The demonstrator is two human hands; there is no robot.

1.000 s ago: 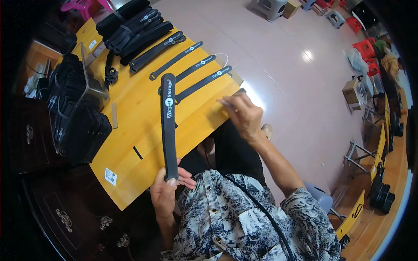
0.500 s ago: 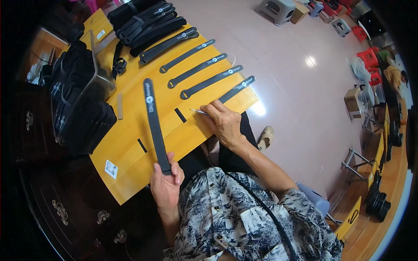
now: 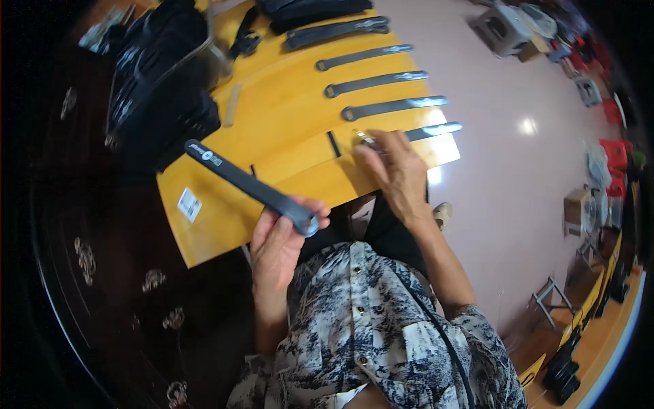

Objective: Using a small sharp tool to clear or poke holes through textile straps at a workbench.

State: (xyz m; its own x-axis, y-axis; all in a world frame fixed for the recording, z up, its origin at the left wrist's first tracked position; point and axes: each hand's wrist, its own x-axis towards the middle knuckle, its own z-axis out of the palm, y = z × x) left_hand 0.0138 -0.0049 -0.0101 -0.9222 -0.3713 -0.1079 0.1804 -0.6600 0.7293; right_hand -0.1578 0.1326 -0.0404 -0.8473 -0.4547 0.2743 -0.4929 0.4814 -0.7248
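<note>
On the yellow wooden counter point(image 3: 279, 116), flat black fabric-like straps point(image 3: 381, 82) lay spaced beyond the right hand point(image 3: 402, 170), likely to keep them separate. The left hand point(image 3: 278, 255) gripped a long black looped strap point(image 3: 245, 180) near its ring, apparently leaving its length free; the right pinched a small shiny metallic tool point(image 3: 364, 138).

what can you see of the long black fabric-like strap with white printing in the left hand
The long black fabric-like strap is flat and narrow with rounded ends and looks flexible. White printing with a round white spot sits near its far end. The bare left hand grips it near the other end, which catches some light; blur hides detail there. It slants toward the picture's upper left, in front of the yellow wooden table.
</note>
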